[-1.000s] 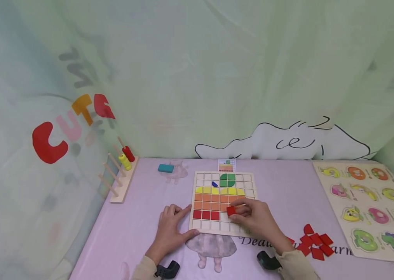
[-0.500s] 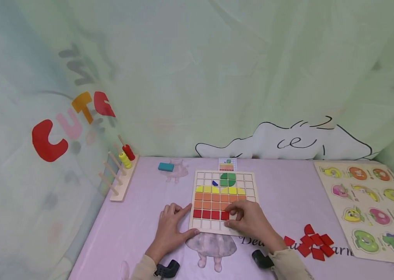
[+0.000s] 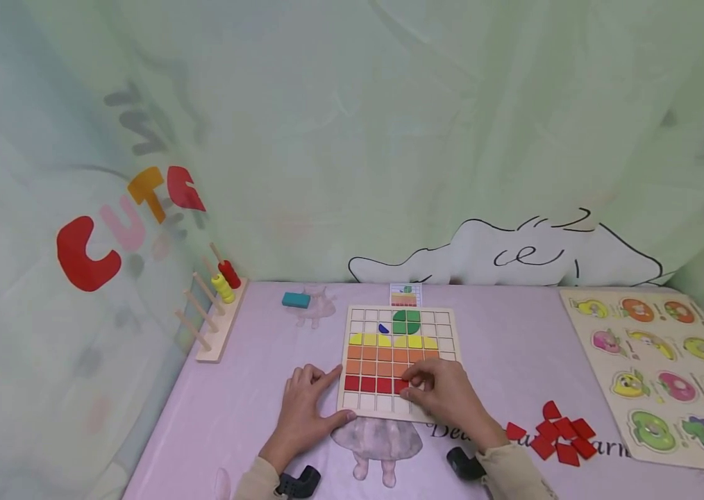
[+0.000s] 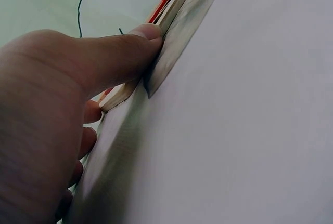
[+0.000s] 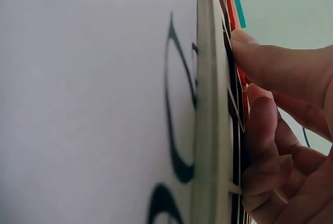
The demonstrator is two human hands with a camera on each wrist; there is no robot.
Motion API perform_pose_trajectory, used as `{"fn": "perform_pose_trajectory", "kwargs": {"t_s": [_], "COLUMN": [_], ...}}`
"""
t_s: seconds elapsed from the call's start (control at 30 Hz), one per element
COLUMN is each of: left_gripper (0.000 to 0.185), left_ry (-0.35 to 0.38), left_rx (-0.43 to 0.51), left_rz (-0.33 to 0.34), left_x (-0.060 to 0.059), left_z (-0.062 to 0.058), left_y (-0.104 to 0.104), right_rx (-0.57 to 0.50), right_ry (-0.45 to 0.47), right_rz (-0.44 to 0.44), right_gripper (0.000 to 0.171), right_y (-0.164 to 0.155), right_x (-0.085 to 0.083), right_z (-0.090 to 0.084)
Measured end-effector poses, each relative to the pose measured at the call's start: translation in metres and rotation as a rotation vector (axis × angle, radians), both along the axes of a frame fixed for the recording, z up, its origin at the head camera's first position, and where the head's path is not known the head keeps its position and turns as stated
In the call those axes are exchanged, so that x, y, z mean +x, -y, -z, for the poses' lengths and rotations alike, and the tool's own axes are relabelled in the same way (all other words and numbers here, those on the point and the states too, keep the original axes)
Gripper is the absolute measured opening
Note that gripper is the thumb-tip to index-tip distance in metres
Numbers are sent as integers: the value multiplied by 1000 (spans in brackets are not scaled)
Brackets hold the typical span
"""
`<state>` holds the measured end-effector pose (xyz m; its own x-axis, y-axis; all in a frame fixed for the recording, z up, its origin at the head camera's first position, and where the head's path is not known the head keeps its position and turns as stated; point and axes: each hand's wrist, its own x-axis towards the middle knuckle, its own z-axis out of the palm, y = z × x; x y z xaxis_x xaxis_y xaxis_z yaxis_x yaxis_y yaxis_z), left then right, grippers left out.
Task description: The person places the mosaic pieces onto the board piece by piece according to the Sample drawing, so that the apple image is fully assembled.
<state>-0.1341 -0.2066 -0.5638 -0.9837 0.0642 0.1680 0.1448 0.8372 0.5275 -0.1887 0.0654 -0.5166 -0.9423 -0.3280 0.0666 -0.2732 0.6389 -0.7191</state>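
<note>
**Red tile (image 3: 398, 385) pinched at the grid board (image 3: 366, 402)**

From my remote seat I see the two hands apart. The right hand (image 3: 448, 396) pinches this tile at its cell on the board, just right of three red squares (image 3: 367, 383). The left hand (image 3: 302, 410), its thumb and forefinger spread, touches the board's near left corner. To the right of the board lie loose red pieces (image 3: 566, 428); left of its far corner, a teal block (image 3: 296, 300).
</note>
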Motion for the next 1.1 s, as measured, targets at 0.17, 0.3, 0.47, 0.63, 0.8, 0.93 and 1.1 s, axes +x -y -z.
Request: {"fn": "perform_pose_trajectory", "kwargs": {"t_s": [0.17, 0.3, 0.47, 0.63, 0.8, 0.93, 1.1], "left_gripper": [81, 81, 81, 82, 81, 81, 81], "left_ry": [14, 10, -5, 20, 11, 4, 3], "left_rx": [-9, -16, -2, -2, 1, -2, 0], "left_rz": [0, -1, 0, -3, -2, -2, 3], "left_x": [1, 2, 2, 1, 1, 1, 1], "left_z": [0, -1, -3, -3, -1, -1, -2], "left_y": [-1, 0, 3, 3, 2, 1, -1], "right_rx": [-10, 21, 206, 345, 342, 323, 296], "right_ry": [9, -9, 42, 139, 229, 253, 284], "right_rz": [-34, 10, 43, 47, 63, 83, 98], "right_gripper": [22, 26, 46, 59, 55, 44, 32], "right_y": [-11, -32, -79, -119, -129, -130, -130], "right_x": [3, 9, 18, 28, 36, 37, 37], "right_z": [-4, -15, -27, -21, -14, -11, -8]}}
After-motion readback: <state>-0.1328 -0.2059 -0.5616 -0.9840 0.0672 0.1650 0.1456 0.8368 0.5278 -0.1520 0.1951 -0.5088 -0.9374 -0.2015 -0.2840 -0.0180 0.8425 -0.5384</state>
